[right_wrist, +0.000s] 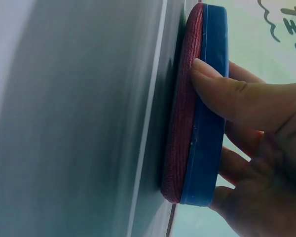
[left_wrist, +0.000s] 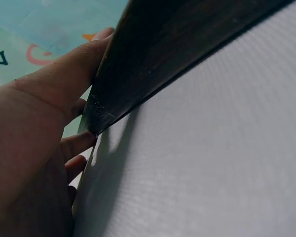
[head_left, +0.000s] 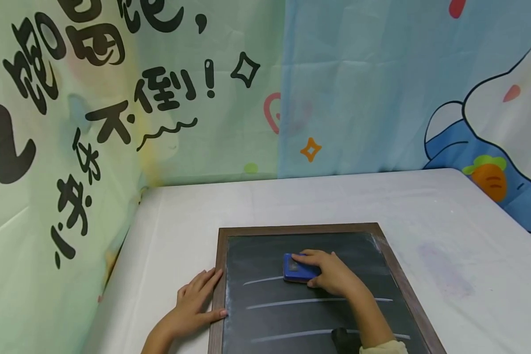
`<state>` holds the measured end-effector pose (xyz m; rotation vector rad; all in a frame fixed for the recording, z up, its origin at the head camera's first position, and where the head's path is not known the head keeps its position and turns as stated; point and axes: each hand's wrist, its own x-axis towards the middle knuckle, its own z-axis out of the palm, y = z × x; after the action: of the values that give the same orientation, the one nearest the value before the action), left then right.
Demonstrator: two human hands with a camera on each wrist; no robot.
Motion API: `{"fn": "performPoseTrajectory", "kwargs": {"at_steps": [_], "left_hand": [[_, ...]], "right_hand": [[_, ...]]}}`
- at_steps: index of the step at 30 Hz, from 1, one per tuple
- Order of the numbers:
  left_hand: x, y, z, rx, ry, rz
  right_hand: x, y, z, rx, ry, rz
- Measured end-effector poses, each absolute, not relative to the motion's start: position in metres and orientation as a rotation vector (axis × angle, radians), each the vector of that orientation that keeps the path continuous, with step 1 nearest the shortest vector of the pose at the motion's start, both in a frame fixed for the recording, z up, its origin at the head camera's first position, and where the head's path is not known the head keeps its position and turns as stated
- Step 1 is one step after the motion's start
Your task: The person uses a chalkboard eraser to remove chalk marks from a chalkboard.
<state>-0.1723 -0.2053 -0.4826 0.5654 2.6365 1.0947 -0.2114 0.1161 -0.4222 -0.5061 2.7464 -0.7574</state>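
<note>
A wood-framed chalkboard (head_left: 265, 285) lies on the white-covered table, with white chalk lines running across it. In my right hand (head_left: 336, 275) is a blue chalkboard eraser (head_left: 300, 268), gripped by its sides on the upper part of the board. The right wrist view shows the eraser's red felt (right_wrist: 182, 128) facing the board and my thumb (right_wrist: 222, 91) along its edge. At the end of the top chalk line (head_left: 263, 280), the eraser overlaps it. My left hand (head_left: 192, 305) rests against the left side of the wooden frame (head_left: 219, 295), fingers extended and thumb touching the wood.
White cloth covers the table (head_left: 181, 211) around the board, with a faint purple stain (head_left: 447, 270) to the right. Printed curtains (head_left: 230, 137) hang behind and along the left. A dark object (head_left: 345, 340) sits at my right wrist, over the lowest visible chalk line.
</note>
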Motion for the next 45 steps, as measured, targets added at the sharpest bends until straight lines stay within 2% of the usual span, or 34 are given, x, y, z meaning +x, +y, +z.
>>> {"fn": "performPoseTrajectory", "kwargs": {"at_steps": [10, 26, 39, 45], "left_hand": [[-0.174, -0.202, -0.483, 0.579, 2.63, 1.088], [-0.165, -0.203, -0.489, 0.579, 2.638, 1.084], [-0.168, -0.202, -0.487, 0.555, 2.633, 1.077], [-0.17, -0.201, -0.485, 0.552, 2.641, 1.084]], "right_hand": [[-0.21, 0.08, -0.42, -0.487, 2.68, -0.795], [-0.193, 0.014, -0.426, -0.714, 2.704, -0.645], [-0.198, 0.013, -0.423, -0.718, 2.708, -0.555], [-0.201, 0.027, -0.423, -0.7, 2.721, -0.614]]}}
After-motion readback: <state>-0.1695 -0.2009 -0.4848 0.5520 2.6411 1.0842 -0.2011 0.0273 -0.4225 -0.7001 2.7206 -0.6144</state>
